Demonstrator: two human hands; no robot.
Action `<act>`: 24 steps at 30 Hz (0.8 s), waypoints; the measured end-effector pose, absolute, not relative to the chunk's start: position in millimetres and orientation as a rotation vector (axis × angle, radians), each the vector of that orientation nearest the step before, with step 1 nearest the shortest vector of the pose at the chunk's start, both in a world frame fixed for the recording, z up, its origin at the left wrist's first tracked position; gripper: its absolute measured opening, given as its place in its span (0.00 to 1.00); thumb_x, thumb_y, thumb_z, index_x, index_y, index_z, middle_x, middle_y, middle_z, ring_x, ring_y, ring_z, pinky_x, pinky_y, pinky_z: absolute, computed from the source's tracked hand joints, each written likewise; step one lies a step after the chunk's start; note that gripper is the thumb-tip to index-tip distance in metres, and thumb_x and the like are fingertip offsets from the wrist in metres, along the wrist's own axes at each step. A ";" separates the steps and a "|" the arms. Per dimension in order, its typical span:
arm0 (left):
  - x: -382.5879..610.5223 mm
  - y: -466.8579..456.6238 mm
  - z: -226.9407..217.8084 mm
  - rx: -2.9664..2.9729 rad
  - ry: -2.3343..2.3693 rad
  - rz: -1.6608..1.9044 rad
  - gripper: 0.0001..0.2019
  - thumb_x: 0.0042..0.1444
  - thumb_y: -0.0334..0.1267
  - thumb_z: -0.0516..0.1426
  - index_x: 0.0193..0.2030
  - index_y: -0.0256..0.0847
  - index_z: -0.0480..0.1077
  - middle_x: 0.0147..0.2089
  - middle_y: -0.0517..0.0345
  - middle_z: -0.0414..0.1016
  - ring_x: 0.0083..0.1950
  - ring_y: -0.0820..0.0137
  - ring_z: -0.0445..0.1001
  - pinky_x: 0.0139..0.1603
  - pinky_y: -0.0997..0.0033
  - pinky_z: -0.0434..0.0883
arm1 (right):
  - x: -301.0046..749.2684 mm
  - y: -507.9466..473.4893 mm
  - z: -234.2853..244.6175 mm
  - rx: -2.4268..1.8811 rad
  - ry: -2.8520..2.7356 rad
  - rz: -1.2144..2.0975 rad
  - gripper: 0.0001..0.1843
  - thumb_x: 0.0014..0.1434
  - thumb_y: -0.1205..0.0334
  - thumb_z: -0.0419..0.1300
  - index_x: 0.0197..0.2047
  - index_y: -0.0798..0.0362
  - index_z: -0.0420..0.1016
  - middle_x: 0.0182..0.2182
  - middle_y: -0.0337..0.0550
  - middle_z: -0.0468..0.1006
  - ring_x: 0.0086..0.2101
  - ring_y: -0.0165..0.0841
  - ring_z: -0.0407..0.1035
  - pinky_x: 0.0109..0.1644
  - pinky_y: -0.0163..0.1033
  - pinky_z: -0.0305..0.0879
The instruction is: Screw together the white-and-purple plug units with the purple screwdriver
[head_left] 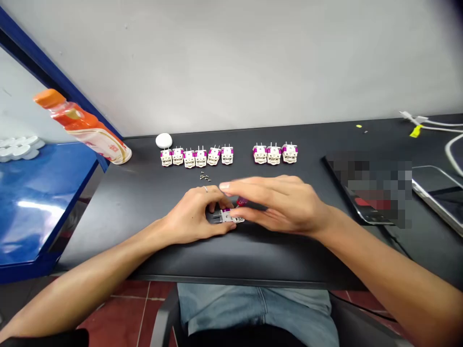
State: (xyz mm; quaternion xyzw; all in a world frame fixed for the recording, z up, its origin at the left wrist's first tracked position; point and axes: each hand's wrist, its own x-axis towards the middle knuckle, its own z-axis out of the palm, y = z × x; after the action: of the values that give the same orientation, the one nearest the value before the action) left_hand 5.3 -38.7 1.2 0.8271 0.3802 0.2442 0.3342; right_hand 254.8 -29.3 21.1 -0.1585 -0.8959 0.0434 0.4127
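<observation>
Plug unit [226, 218], white and purple, is located at the near middle of the black desk [289, 260], with its metal prongs directed left toward the palm. The left hand [197, 212] grips the unit: thumb along the near edge, fingers curled at the far edge, the gap between them filled by the body. The right hand [278, 202] is positioned at the unit's right end. Its fingers are extended and parted from the thumb; the thumb tip overlaps that end in this view, and contact cannot be confirmed. A magenta item [241, 201], mostly hidden, is located between thumb and fingers; whether it is clamped cannot be told. Small screws [205, 177] lie beyond the left hand, in front of a row of six similar units [200, 157].
</observation>
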 end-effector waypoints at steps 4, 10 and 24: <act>4.6 -38.5 0.4 2.198 0.967 0.626 0.09 0.62 0.41 0.71 0.44 0.42 0.81 0.42 0.58 0.85 0.41 0.66 0.80 0.43 0.66 0.73 | 254.9 -30.2 22.4 -0.428 -2.243 0.161 0.32 0.78 0.67 0.63 0.80 0.41 0.66 0.53 0.35 0.92 0.45 0.28 0.89 0.46 0.30 0.84; 4.6 -39.4 -0.1 2.175 1.010 0.622 0.09 0.61 0.42 0.72 0.45 0.43 0.82 0.39 0.60 0.84 0.37 0.68 0.78 0.40 0.67 0.71 | 256.2 -30.9 23.7 -0.449 -2.257 0.074 0.25 0.79 0.60 0.65 0.75 0.46 0.70 0.53 0.38 0.92 0.46 0.29 0.89 0.51 0.33 0.85; 6.0 -41.2 0.2 2.187 0.957 0.660 0.07 0.62 0.39 0.71 0.41 0.43 0.78 0.39 0.62 0.81 0.39 0.68 0.78 0.41 0.68 0.70 | 253.6 -38.6 21.2 -0.460 -2.236 0.182 0.21 0.77 0.71 0.63 0.69 0.49 0.76 0.52 0.36 0.92 0.47 0.25 0.88 0.48 0.28 0.82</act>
State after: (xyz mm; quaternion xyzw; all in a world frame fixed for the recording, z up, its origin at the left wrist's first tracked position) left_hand 6.0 -41.2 0.2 0.8346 0.3652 0.2518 0.3264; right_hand 253.6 -38.6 21.2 -0.1830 -0.8893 0.0723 0.4128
